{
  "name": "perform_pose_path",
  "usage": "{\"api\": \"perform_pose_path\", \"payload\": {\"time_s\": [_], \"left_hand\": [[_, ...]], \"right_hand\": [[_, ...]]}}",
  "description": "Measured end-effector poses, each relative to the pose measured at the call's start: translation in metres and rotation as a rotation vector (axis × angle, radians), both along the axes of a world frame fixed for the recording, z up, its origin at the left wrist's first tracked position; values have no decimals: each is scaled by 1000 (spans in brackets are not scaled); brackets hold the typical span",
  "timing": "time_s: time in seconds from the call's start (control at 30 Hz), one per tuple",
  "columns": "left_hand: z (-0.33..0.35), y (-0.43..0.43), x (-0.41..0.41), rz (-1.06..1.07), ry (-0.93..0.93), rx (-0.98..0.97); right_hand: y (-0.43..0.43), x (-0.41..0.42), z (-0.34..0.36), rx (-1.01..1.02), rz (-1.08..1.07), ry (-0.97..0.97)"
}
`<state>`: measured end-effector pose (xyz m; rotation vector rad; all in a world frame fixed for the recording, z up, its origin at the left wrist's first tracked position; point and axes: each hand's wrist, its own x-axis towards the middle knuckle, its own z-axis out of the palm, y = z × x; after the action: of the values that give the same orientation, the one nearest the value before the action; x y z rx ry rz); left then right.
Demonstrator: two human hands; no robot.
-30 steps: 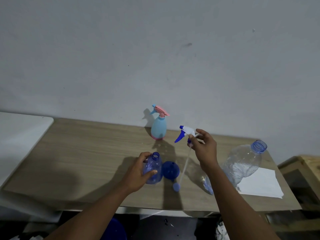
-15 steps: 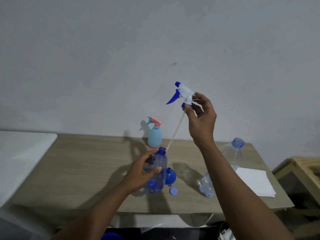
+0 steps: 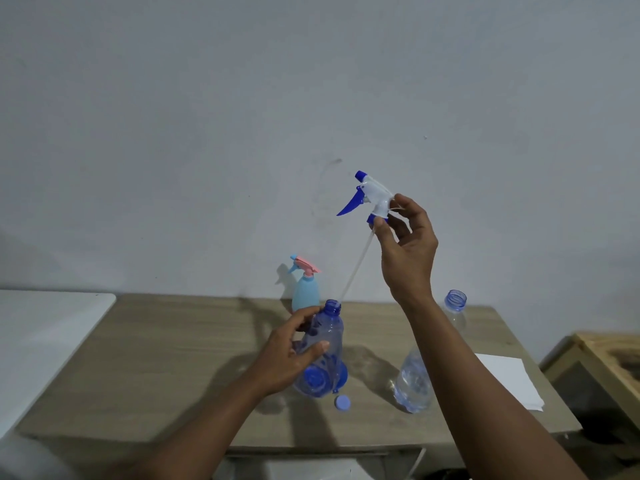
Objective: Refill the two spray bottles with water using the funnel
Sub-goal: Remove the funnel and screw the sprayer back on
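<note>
Head view, centre: left grip (image 3: 287,355) clasps the blue bottle (image 3: 327,337) steady; right grip (image 3: 408,251) pinches the sprayer (image 3: 375,195) high, likely so its tube (image 3: 356,265) clears the neck.

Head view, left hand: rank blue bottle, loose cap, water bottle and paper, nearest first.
1. Blue bottle: held in the left hand.
2. Cap: on the table, just right of the hand, toward the front edge.
3. Water bottle: standing further right.
4. Paper: flat at the table's far right end.
</note>
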<state>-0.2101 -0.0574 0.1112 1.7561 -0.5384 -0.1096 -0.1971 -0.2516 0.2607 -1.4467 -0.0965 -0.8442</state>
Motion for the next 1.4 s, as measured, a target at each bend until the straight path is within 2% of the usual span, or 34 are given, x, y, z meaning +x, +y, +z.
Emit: {"api": "perform_pose_path", "payload": {"time_s": [0.3, 0.6, 0.83, 1.17, 1.4], "left_hand": [[25, -12, -1, 7, 16, -154], [34, -15, -5, -59, 126, -238], [45, -17, -11, -69, 143, -259], [48, -15, -15, -39, 84, -276], [46, -13, -15, 10, 50, -289]], "right_hand": [[7, -25, -56, -35, 239, 191], [9, -37, -57, 10, 382, 270], [8, -40, -60, 23, 391, 300], [5, -46, -49, -97, 480, 353], [9, -43, -53, -150, 400, 290]]}}
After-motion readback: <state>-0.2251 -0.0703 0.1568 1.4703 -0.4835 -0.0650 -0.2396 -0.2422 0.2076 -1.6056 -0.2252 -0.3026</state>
